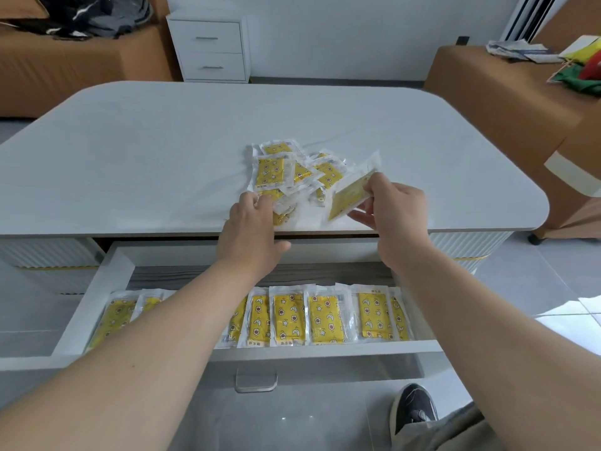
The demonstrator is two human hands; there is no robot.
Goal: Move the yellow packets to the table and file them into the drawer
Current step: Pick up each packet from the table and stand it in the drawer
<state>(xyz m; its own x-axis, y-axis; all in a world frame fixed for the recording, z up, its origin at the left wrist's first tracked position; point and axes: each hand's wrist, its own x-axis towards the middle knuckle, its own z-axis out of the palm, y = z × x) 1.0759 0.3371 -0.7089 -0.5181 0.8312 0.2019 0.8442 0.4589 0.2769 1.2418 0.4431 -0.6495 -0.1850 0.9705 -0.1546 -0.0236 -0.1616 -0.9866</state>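
Note:
A loose pile of yellow packets (286,170) in clear wrappers lies near the front edge of the white table (162,141). My right hand (396,209) pinches one yellow packet (353,187) and holds it tilted just above the table, right of the pile. My left hand (253,229) rests on the near edge of the pile, fingers touching a packet there. Below, the open drawer (107,281) holds a row of several yellow packets (320,315) standing side by side; my left forearm hides part of the row.
A white two-drawer cabinet (211,48) stands against the far wall. Brown upholstered furniture sits at the left (65,70) and right (487,83), the right one carrying papers and coloured cloth. The drawer's metal handle (256,380) juts out toward me. My shoe (414,408) is at the lower right.

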